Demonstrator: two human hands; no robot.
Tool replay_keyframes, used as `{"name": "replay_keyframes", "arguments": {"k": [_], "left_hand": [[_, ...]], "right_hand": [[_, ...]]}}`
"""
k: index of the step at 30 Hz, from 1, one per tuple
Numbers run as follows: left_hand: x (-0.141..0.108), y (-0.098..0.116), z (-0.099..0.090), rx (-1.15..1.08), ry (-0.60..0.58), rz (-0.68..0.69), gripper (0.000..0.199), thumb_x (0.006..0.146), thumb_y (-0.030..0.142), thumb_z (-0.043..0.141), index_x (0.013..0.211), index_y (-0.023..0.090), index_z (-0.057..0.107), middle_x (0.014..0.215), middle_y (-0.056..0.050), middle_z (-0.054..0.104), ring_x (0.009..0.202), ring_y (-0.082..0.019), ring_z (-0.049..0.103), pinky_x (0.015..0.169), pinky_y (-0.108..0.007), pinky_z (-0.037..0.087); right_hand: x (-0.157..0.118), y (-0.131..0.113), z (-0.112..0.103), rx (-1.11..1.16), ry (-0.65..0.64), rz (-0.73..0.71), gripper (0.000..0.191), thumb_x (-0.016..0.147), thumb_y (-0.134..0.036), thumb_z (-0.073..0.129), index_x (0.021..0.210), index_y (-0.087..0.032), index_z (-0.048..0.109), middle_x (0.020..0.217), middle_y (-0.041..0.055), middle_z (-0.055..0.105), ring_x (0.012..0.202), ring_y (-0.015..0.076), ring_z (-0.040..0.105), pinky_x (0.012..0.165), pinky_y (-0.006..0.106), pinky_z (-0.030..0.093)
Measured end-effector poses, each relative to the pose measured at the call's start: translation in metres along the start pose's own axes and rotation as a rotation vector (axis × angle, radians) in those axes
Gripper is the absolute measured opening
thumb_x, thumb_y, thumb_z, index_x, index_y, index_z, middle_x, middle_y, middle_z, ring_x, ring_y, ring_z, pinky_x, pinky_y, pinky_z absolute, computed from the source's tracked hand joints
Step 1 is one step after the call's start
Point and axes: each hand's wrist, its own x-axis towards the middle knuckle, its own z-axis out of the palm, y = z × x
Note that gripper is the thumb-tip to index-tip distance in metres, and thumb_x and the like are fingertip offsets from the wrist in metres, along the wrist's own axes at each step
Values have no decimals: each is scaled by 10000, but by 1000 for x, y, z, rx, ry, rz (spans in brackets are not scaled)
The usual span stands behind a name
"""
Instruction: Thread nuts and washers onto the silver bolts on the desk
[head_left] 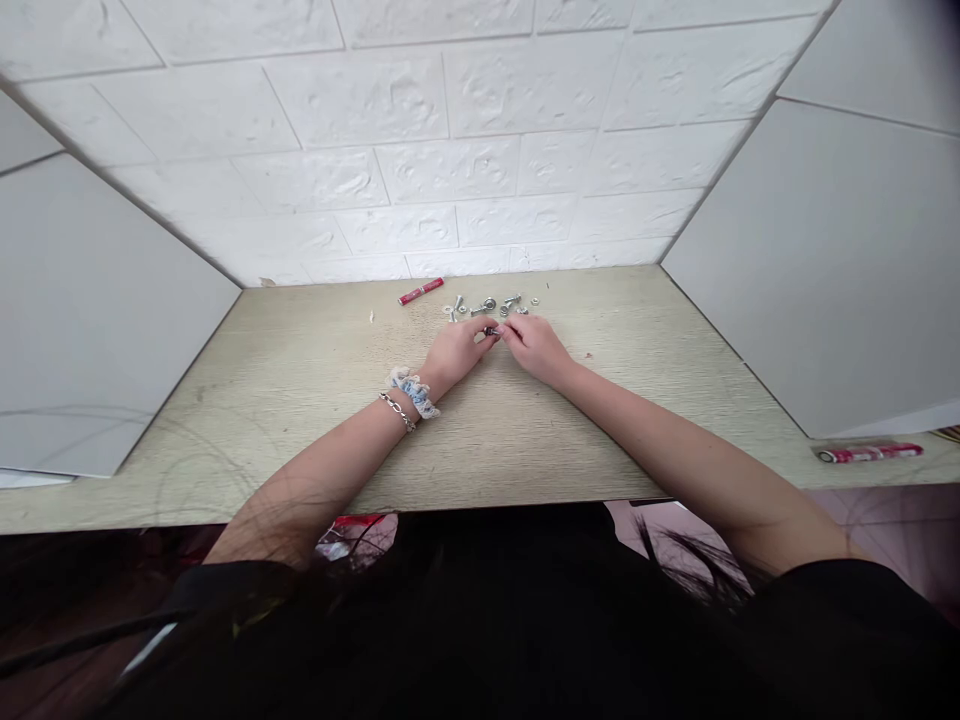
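My left hand and my right hand meet over the middle of the table, fingertips almost touching. Pinched between them is a small metal bolt, its dark silvery end showing at the left fingertips. The fingers cover most of it, so I cannot tell whether a nut or washer sits on it. Just beyond the hands lie loose bolts, a washer, a nut and several other small metal fasteners. A single nut rests a little to the right of them.
Behind the hardware, a red tube-shaped thing lies near the white brick-patterned wall. Another red tube is at the table's right front edge. Grey panels flank the wooden table on both sides.
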Motion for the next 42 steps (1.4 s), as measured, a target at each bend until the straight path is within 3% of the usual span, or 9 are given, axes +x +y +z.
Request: {"name": "replay_keyframes", "arguments": {"k": [13, 23, 27, 30, 37, 42], "left_hand": [[4, -7, 3, 133, 1, 46, 227, 917, 273, 554, 1086, 203, 688, 968, -37, 733, 834, -171, 662, 774, -254, 468], [4, -6, 1, 108, -9, 47, 253, 909, 256, 564, 1129, 211, 679, 1003, -36, 731, 867, -181, 663, 806, -269, 474], [2, -3, 1, 109, 1, 25, 237, 917, 269, 554, 1098, 193, 685, 1010, -46, 726, 867, -179, 659, 817, -269, 472], [2, -3, 2, 131, -5, 42, 221, 919, 274, 548, 1072, 201, 688, 1000, -40, 725, 862, -175, 657, 801, -264, 470], [2, -3, 3, 155, -2, 40, 220, 911, 264, 552, 1076, 214, 689, 991, -35, 725, 863, -172, 657, 797, -260, 471], [1, -2, 1, 119, -7, 41, 238, 914, 270, 550, 1101, 214, 685, 997, -33, 725, 860, -173, 656, 798, -261, 473]], "right_hand": [[1, 7, 6, -28, 22, -91, 214, 916, -309, 404, 740, -199, 457, 773, 52, 607, 754, 188, 530, 791, 344, 371], [-3, 4, 4, 3, 43, -100, 71, 868, -254, 469, 890, -192, 496, 856, 32, 627, 660, 151, 509, 851, 358, 375], [0, 3, 1, -3, 5, -13, 279, 906, -385, 457, 700, -198, 440, 716, 24, 577, 688, 166, 504, 768, 328, 374], [2, 4, 2, -29, -45, -8, 352, 952, -371, 366, 654, -196, 429, 677, 28, 566, 689, 168, 502, 793, 339, 367], [1, 7, 7, -96, -17, -54, 233, 935, -295, 364, 753, -195, 468, 833, 73, 618, 838, 212, 549, 892, 385, 355], [-1, 4, 5, -53, 17, -67, 114, 895, -270, 404, 817, -201, 452, 806, 53, 613, 762, 197, 536, 828, 360, 367]]}}
